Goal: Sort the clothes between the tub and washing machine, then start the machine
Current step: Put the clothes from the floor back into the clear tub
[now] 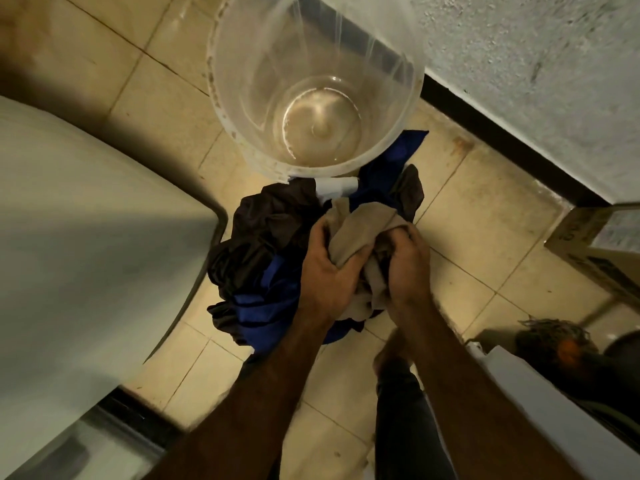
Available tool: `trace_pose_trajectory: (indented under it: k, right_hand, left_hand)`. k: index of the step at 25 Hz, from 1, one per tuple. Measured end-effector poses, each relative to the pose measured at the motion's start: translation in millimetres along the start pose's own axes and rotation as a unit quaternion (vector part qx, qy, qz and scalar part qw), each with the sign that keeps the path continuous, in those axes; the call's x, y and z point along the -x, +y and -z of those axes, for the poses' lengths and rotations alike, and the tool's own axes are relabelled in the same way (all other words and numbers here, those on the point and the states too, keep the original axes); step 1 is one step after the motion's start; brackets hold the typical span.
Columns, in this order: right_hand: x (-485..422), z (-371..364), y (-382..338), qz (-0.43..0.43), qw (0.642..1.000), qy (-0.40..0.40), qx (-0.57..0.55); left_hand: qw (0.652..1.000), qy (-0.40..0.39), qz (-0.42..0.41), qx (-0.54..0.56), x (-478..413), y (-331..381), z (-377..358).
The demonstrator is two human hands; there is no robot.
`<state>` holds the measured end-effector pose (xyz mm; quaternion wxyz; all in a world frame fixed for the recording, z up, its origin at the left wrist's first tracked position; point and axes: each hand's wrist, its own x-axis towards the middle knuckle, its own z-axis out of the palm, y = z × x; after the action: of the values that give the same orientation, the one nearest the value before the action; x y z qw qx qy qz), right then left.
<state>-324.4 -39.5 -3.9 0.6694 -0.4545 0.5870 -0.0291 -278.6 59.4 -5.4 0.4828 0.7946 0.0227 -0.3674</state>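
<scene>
We are holding the beige cloth [360, 233] with both hands. Our left hand [325, 271] is gripping its left side, with the fingers curled into the fabric. Our right hand [408, 265] is gripping its right side, closed like a fist around the folds. The cloth is lying on the top of the pile [263, 244], at the right part of it.

The pile is made of dark brown and blue clothes, all crumpled together, and it is sitting on the floor [467, 237] in the middle, between the tub [221, 98] and us. A white piece [336, 188] is showing at the far edge of the pile, just beside the tub.

The tub is of clear plastic and is standing upright on the floor. It is touching the far edge of the pile, and a blue cloth is reaching under its near side.

The washer [86, 237] is standing along the left edge of the floor, and its rounded corner is coming near the left side of the pile. The wall [536, 64] is running along the far right edge. A box [602, 244] is sitting at the right edge, and a mop [550, 337] is lying near the near right corner.
</scene>
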Motion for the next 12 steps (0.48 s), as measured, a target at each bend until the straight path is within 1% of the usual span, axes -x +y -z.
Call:
trace_pose_trajectory:
  k: [4, 7, 9, 10, 12]
  right_hand:
    - [1, -15, 1, -0.086, 0.993, -0.005, -0.083]
    - [-3, -20, 0, -0.154, 0.975, -0.015, -0.162]
    - [-7, -25, -3, -0.172, 0.965, -0.021, -0.196]
    - [-8, -29, -5, -0.178, 0.963, -0.023, -0.199]
    - [-10, -38, -9, -0.193, 0.966, -0.029, -0.172]
  left_hand:
    - [0.997, 0.035, -0.058, -0.048, -2, 9, 13]
    - [0.994, 0.051, -0.069, -0.067, 2, 7, 21]
    - [0.997, 0.050, -0.034, -0.046, 6, 0, 28]
    - [0.999, 0.041, -0.006, -0.016, 8, -4, 31]
    - [0.997, 0.019, 0.050, 0.056, 8, -13, 36]
